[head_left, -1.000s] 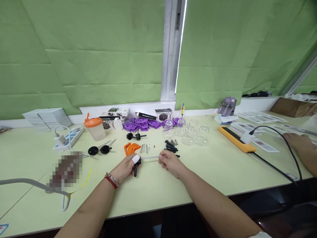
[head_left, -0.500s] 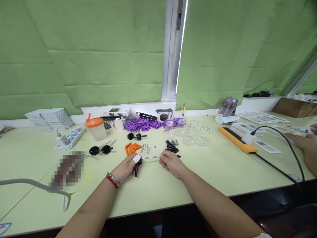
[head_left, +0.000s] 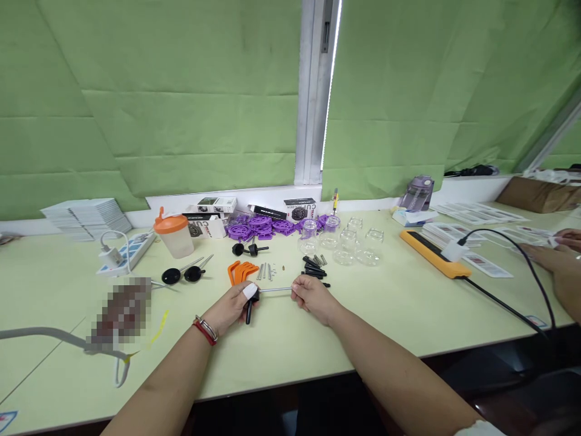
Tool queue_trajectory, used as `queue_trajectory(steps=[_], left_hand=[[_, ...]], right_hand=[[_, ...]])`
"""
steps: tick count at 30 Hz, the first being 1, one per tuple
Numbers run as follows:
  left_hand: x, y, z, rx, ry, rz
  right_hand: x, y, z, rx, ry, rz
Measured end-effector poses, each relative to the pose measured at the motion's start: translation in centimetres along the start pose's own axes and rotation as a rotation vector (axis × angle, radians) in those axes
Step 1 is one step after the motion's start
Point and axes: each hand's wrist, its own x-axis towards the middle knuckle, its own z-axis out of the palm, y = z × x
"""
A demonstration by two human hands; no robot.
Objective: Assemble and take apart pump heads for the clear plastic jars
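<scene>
My left hand [head_left: 236,303] is closed around a black plastic piece [head_left: 249,312] whose short handle points down toward me; a white wrap covers the thumb. A thin metal rod [head_left: 275,289] runs sideways from that piece to my right hand [head_left: 313,295], whose fingers pinch its other end. Just beyond my hands lie orange hooked parts [head_left: 242,272], several metal pins [head_left: 264,270], black tubes [head_left: 313,266] and springs [head_left: 321,260]. Two more black cupped pieces with rods [head_left: 193,274] rest to the left, and similar black pieces [head_left: 254,249] lie farther back.
Purple plastic parts [head_left: 261,227] and printed boxes [head_left: 299,211] line the back. Clear jars [head_left: 347,249] stand right of them. An orange-lidded cup [head_left: 175,236], a power strip [head_left: 136,248] and a grey hanger [head_left: 68,336] are leftward. Rightward are an orange power strip [head_left: 431,254] and another person's hands [head_left: 551,260].
My hands keep the same grip on the black piece and rod. The view has shifted slightly, and the other person's hands at the right have moved a little.
</scene>
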Motion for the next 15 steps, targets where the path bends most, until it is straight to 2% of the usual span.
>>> queue_trajectory(steps=[6, 15], left_hand=[[0.06, 0.07, -0.06, 0.019, -0.008, -0.016], [-0.51, 0.6, 0.04, 0.031, -0.022, 0.044]], right_hand=[[-0.07, -0.38, 0.04, -0.053, 0.002, 0.032], [0.04, -0.2, 0.08, -0.01, 0.027, 0.03]])
